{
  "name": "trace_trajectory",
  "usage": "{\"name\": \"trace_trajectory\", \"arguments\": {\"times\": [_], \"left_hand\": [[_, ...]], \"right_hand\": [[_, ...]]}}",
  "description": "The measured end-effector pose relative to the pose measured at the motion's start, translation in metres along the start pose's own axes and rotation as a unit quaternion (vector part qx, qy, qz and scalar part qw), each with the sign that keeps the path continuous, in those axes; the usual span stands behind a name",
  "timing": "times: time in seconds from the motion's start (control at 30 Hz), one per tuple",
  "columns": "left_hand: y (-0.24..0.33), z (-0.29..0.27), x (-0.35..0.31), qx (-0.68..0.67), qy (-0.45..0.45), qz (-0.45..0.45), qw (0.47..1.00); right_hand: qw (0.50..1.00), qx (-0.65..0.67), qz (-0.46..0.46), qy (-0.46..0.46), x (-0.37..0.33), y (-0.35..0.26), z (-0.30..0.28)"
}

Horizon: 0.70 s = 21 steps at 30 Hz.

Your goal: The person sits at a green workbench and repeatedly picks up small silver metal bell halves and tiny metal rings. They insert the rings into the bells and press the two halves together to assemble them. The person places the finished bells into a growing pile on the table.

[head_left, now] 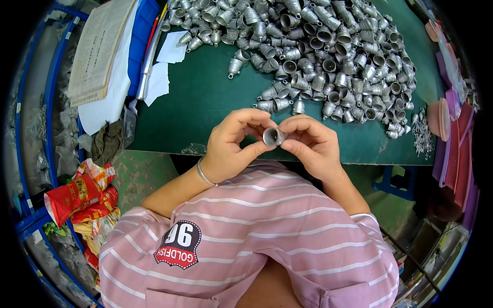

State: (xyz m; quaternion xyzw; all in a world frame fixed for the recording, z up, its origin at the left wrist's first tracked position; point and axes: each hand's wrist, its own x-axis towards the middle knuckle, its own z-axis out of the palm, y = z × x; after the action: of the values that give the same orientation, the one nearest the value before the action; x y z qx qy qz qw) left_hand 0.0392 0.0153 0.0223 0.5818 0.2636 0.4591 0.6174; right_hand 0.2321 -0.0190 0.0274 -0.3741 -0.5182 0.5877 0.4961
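Between both hands, just over the table's near edge, is a small grey metal bell point(273, 136), its open mouth facing up toward me. My left hand point(231, 141) pinches it from the left with thumb and fingers. From the right, my right hand point(314, 143) grips its other side, thumb below and fingers curled above. Something dark shows inside the bell, too small to make out. Beyond my hands a large heap of similar metal bells point(328, 65) covers the far and right parts of the green table point(200, 110).
At the left lie a blue tray point(144, 38), a stack of papers point(100, 56), a metal tube point(149, 61) and white paper slips point(157, 84). Small metal pieces point(422, 131) are piled at the right, beside pink and purple bins point(454, 138). Red packets point(79, 197) sit lower left, near blue racks point(51, 97).
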Motion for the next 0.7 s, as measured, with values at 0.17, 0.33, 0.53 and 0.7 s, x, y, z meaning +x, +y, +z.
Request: {"name": "trace_trajectory", "arguments": {"times": [0.17,0.33,0.53,0.7], "left_hand": [[0.003,0.005,-0.004,0.006,0.028,0.015,0.999],[-0.002,-0.01,0.0,0.194,-0.034,0.12,0.973],[0.003,-0.005,-0.002,-0.216,0.025,-0.199,0.955],[-0.001,-0.014,-0.002,-0.416,0.038,-0.243,0.875]], "right_hand": [[0.997,0.072,-0.034,0.0,0.0,0.007,0.003],[0.984,-0.127,-0.119,0.033,0.002,0.002,0.007],[0.903,-0.356,-0.239,0.016,0.0,-0.006,0.001],[0.8,-0.561,-0.207,0.046,0.019,-0.009,-0.035]]}}
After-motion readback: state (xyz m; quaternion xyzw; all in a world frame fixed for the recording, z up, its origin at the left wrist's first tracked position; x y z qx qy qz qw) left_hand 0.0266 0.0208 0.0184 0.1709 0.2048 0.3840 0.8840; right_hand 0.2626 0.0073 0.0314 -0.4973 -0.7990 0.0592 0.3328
